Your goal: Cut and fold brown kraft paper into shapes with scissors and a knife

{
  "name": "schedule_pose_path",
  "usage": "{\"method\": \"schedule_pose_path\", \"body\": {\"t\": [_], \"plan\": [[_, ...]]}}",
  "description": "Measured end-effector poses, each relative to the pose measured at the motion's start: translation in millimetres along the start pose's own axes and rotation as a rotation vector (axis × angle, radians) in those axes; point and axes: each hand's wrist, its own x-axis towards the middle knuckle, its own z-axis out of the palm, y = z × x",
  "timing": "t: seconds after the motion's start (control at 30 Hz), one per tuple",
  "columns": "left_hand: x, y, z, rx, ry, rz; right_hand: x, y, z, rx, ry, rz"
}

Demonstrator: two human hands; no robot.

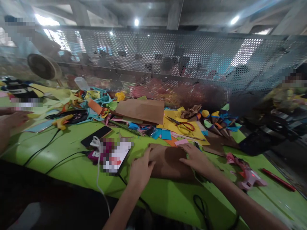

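The green table is bearing the brown paper, which is lying flat near the front, looking light, limp and easy to crease, best taken by its side edges. The left hand is touching its left edge, the right hand its far right; whether either is pinching, I cannot tell. Scissors are lying beyond.

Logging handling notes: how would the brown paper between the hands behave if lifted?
The brown paper looks thin, so it is probably light and may bend. Lying flat on the green table, it seems unlikely to roll.
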Motion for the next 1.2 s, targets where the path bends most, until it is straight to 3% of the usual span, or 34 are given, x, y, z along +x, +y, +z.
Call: {"method": "schedule_pose_path", "body": {"t": [0.17, 0.37, 0.5, 0.6, 0.7, 0.83, 0.9, 1.03, 1.13, 1.2], "plan": [[-2, 4, 3.4, 0.085, 0.003, 0.007, 17, 2, -9, 0.004, -0.101, -0.056], [-1, 2, 1.5, 0.024, 0.007, 0.005, 32, 2, -15, 0.078, -0.167, -0.029], [-1, -4, 1.4, -0.082, 0.038, 0.015, 30, 2, -16, 0.207, -0.190, -0.012], [-1, -7, 2.5, -0.215, 0.067, 0.049, 25, -2, -21, 0.433, -0.216, 0.013], [1, -9, 4.4, -0.361, 0.170, 0.067, 16, -9, -28, 0.664, -0.159, 0.097], [8, -11, 11.8, -0.584, 0.378, 0.010, 4, -21, -34, 0.914, 0.068, 0.253], [12, -9, 16.8, -0.793, 0.330, -0.027, -2, -28, -33, 1.094, 0.157, 0.287], [11, 8, 21.9, -1.366, 0.089, -0.084, -10, -43, -25, 1.382, 0.241, 0.317], [5, 26, 19.9, -1.685, -0.074, -0.034, -15, -51, -17, 1.442, 0.254, 0.337], [4, 34, 18.2, -1.782, -0.074, -0.075, -17, -54, -12, 1.428, 0.265, 0.348]]}}
